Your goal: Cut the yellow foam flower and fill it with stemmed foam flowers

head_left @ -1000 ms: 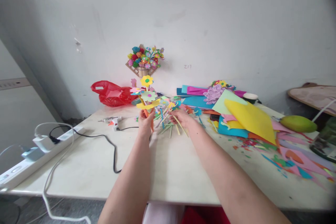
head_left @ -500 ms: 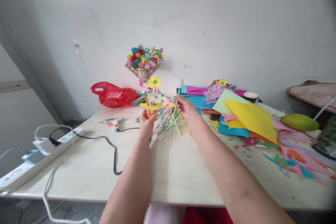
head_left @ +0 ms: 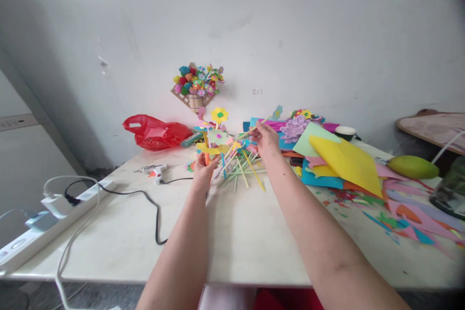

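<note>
My left hand [head_left: 204, 168] is closed around the stems of several paper flowers [head_left: 218, 136], whose yellow, pale green and pink heads stand above my fingers. Between the fingertips of my right hand [head_left: 266, 139] is a single paper flower [head_left: 277, 112] with a blue-grey head and a thin pale stem. That stem slants, with its head up and to the right. Below and between both hands lies a loose pile of flower stems [head_left: 240, 174], pale green and yellow, fanned out on the table. My left hand hides part of the bunch's lower stems.
A glue gun [head_left: 159, 173] with a black cord lies left of my hands, near a red plastic bag [head_left: 156, 131]. A power strip [head_left: 58, 218] runs along the left edge. Coloured sheets [head_left: 345, 160], scraps [head_left: 410, 223] and a green mango-like fruit [head_left: 413, 167] lie at right.
My right hand has moved a little to the right, and the flower in it has tipped from nearly upright to a rightward slant. The bunch in my left hand has turned slightly.
</note>
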The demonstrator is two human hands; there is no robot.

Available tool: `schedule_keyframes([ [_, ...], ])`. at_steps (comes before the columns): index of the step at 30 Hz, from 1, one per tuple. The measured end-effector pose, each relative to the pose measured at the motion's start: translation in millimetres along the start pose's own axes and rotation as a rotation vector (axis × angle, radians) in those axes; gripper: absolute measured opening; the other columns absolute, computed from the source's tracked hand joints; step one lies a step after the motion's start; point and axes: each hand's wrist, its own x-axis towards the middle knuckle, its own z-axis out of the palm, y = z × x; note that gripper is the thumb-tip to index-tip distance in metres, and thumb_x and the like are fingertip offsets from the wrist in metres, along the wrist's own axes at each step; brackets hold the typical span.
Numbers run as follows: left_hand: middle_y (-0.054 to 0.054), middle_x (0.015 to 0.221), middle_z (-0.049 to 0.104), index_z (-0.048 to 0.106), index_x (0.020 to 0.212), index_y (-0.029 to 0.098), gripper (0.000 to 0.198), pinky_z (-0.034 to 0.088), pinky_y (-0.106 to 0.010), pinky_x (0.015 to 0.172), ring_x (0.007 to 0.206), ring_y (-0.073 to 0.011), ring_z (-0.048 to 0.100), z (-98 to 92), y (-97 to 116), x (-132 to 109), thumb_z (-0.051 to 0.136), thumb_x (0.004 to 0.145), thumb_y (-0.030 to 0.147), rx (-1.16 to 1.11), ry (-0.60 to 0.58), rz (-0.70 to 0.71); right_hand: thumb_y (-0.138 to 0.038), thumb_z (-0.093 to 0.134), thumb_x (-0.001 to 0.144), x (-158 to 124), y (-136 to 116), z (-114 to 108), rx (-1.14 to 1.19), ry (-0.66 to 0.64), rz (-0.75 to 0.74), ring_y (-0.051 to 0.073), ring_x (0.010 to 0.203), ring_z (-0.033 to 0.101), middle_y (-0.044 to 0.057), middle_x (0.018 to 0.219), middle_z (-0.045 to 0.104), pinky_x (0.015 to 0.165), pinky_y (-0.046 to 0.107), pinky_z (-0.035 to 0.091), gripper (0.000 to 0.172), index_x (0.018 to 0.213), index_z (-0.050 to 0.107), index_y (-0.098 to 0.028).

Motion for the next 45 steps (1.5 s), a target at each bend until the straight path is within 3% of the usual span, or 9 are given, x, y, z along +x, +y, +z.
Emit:
schedule_keyframes([
  [10, -0.004, 0.089, 0.066, 0.059, 0.096, 0.018, 0.050, 0.044, -0.024, 0.060, 0.067, -0.0127, 0.058, -2.1, -5.7, 4.0, 0.080, 0.054, 0.034, 0.008, -0.014, 0.015, -0.036, 0.072, 0.068, -7.2, -2.1, 12.7, -0.106, -0.030, -0.035, 0.010, 0.051, 0.063, -0.002, 0.059, 0.065, 0.041, 0.017, 0.047, 0.026, 0.071, 0.056, -0.016],
  [19, -0.003, 0.083, 0.066, 0.059, 0.090, 0.018, 0.046, 0.044, -0.025, 0.060, 0.064, -0.0131, 0.059, 2.2, 4.8, -2.6, 0.080, 0.052, 0.035, -0.007, -0.011, -0.004, -0.037, 0.073, 0.068, -12.1, -2.1, 28.1, -0.234, -0.173, -0.001, 0.009, 0.048, 0.060, -0.002, 0.060, 0.065, 0.040, 0.017, 0.045, 0.027, 0.069, 0.055, -0.016],
  [24, -0.003, 0.084, 0.067, 0.058, 0.088, 0.017, 0.045, 0.044, -0.025, 0.059, 0.061, -0.0118, 0.058, 1.6, 6.0, -3.7, 0.079, 0.054, 0.037, -0.020, -0.018, 0.000, -0.043, 0.075, 0.060, -11.5, 4.8, 29.7, -0.325, -0.243, -0.024, 0.007, 0.045, 0.052, -0.004, 0.052, 0.056, 0.038, 0.016, 0.040, 0.031, 0.063, 0.058, -0.016],
  [28, -0.003, 0.083, 0.066, 0.059, 0.089, 0.017, 0.046, 0.044, -0.025, 0.059, 0.060, -0.0115, 0.058, 1.8, 5.9, -3.8, 0.080, 0.053, 0.036, -0.028, -0.015, -0.007, -0.040, 0.074, 0.059, -9.7, 4.3, 30.8, -0.347, -0.203, -0.095, 0.004, 0.040, 0.041, -0.009, 0.044, 0.045, 0.039, 0.016, 0.037, 0.029, 0.058, 0.056, -0.017],
  [31, -0.003, 0.084, 0.066, 0.059, 0.090, 0.018, 0.046, 0.044, -0.025, 0.060, 0.064, -0.0127, 0.058, 2.4, 6.1, -4.0, 0.080, 0.053, 0.035, -0.026, -0.027, -0.003, -0.040, 0.072, 0.061, -9.4, -1.1, 32.8, -0.378, -0.182, -0.120, 0.003, 0.038, 0.036, -0.009, 0.045, 0.046, 0.037, 0.017, 0.033, 0.029, 0.056, 0.054, -0.018],
  [39, -0.002, 0.085, 0.066, 0.059, 0.091, 0.019, 0.047, 0.045, -0.027, 0.060, 0.065, -0.0139, 0.060, 1.0, 3.1, -2.7, 0.080, 0.052, 0.034, -0.027, -0.055, 0.004, -0.042, 0.071, 0.059, -4.9, 0.7, 39.4, -0.498, -0.151, -0.160, 0.005, 0.045, 0.036, -0.009, 0.049, 0.041, 0.041, 0.018, 0.033, 0.028, 0.058, 0.056, -0.018],
  [45, -0.003, 0.087, 0.066, 0.059, 0.094, 0.018, 0.045, 0.046, -0.027, 0.060, 0.065, -0.0130, 0.059, -1.5, -2.1, -1.0, 0.079, 0.057, 0.035, -0.020, -0.074, 0.030, -0.044, 0.071, 0.060, -1.6, 14.2, 39.6, -0.541, -0.212, -0.252, 0.010, 0.066, 0.050, -0.002, 0.073, 0.054, 0.058, 0.021, 0.044, 0.030, 0.057, 0.056, -0.019],
])
